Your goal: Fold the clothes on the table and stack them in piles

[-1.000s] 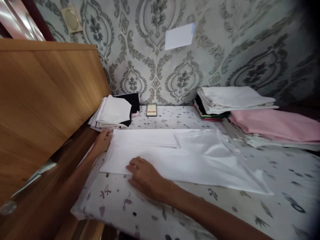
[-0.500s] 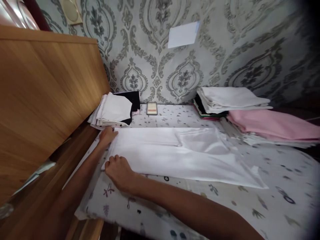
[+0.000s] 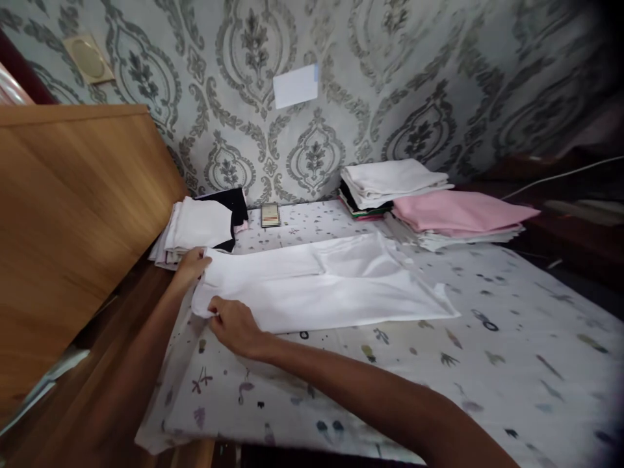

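Note:
A white garment (image 3: 292,286), folded into a long strip, lies across the patterned cloth-covered surface. A folded-over layer shows along its far side, and its right end tapers to a corner; what kind of garment it is cannot be told. My left hand (image 3: 192,265) pinches the far corner of its left end. Nearer to me, my right hand (image 3: 236,325) is closed on the near part of that same end, fingers curled into the fabric. Between the two hands the edge looks slightly raised and curved.
Folded clothes (image 3: 199,224), white and black, are stacked beyond my left hand against a wooden panel (image 3: 88,195). A small framed card (image 3: 270,215) lies by the wall. At the back right are a white-topped pile (image 3: 392,179) and a pink-topped pile (image 3: 461,211).
The view has swung to the right. The garment's left edge has lifted a little between my hands, and my right hand has turned while keeping hold of the cloth.

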The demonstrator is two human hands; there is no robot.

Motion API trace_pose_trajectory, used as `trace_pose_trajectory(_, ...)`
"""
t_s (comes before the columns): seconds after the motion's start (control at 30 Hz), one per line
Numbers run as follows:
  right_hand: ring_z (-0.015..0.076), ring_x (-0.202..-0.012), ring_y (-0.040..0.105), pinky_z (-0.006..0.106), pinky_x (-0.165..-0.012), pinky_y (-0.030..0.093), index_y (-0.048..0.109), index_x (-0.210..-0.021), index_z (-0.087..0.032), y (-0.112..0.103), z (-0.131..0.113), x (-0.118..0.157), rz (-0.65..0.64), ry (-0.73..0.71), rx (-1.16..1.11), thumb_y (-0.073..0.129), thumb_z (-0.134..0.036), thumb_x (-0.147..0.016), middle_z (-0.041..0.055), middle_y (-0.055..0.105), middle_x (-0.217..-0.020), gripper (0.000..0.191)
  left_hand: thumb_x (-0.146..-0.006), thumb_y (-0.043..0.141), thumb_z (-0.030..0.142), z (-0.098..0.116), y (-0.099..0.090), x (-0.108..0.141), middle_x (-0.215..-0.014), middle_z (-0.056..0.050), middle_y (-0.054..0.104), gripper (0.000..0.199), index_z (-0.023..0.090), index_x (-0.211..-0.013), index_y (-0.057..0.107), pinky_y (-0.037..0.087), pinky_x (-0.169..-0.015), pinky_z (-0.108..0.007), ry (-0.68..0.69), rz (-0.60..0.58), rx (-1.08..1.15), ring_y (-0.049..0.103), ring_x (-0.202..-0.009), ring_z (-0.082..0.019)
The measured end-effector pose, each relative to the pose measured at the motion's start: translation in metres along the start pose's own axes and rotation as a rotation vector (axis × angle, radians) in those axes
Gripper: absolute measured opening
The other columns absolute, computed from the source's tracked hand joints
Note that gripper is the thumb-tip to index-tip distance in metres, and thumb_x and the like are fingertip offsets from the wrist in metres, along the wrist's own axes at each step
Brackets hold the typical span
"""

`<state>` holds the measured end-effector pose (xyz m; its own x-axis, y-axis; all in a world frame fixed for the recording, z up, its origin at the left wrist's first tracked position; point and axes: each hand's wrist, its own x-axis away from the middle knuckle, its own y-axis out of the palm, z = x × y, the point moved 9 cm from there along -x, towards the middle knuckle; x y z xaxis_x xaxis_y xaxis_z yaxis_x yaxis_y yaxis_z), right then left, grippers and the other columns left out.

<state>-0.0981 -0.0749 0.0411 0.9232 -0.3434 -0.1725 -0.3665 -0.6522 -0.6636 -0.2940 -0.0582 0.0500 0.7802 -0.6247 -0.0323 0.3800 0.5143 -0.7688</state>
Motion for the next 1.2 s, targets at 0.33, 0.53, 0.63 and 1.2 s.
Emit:
trace_pose_trajectory(0.33, 0.0120, -0.062, 0.052, 0.023, -0.060, 0.045, 0.047, -0.077, -0.023, -0.103, 0.089, 0.093, 0.627, 0.164, -1.008, 0.058, -0.030, -0.075, -0.0056, 0.054, -0.067, 0.014, -0.071, 0.062, 0.027, 0.135, 0.095, 0.001, -0.057, 0.006, 0.053, 0.018, 0.019, -0.084, 0.052, 0.043, -0.045, -0.021, 0.046, -0.263, 0.362, 0.055, -0.046, -0.011)
trace_pose_trajectory(0.53, 0.0152, -0.074, 0.064, 0.028, -0.070, 0.054, 0.057, -0.091, -0.020, -0.104, 0.148, 0.163, 0.661, 0.547, -1.287, 0.070, -0.024, -0.065, 0.0007, 0.066, -0.082, 0.030, -0.087, 0.057, 0.037, 0.166, 0.191, 0.033, -0.068, -0.001, 0.063, 0.020, 0.019, -0.084, 0.049, 0.057, -0.057, -0.028, 0.066, -0.474, 0.369, 0.066, -0.056, -0.015)
trace_pose_trajectory(0.63, 0.0150, -0.075, 0.065, 0.028, -0.070, 0.056, 0.060, -0.093, -0.017, -0.105, 0.151, 0.168, 0.586, 0.633, -1.349, 0.071, -0.026, -0.071, 0.0043, 0.067, -0.087, 0.026, -0.090, 0.053, 0.035, 0.168, 0.192, 0.035, -0.072, -0.002, 0.064, 0.016, 0.019, -0.086, 0.049, 0.057, -0.059, -0.028, 0.142, -0.496, 0.324, 0.066, -0.057, -0.013)
trace_pose_trajectory(1.2, 0.0100, -0.049, 0.062, 0.025, -0.050, 0.053, 0.057, -0.102, -0.021, -0.150, 0.151, 0.146, 0.500, 0.423, -0.603, 0.054, -0.013, -0.079, -0.0009, 0.065, -0.086, 0.026, -0.085, 0.052, 0.022, 0.209, 0.197, 0.046, -0.111, -0.012, 0.060, 0.026, 0.018, -0.109, 0.059, 0.039, -0.103, -0.048, 0.791, -0.284, -0.150, 0.052, -0.111, -0.030)
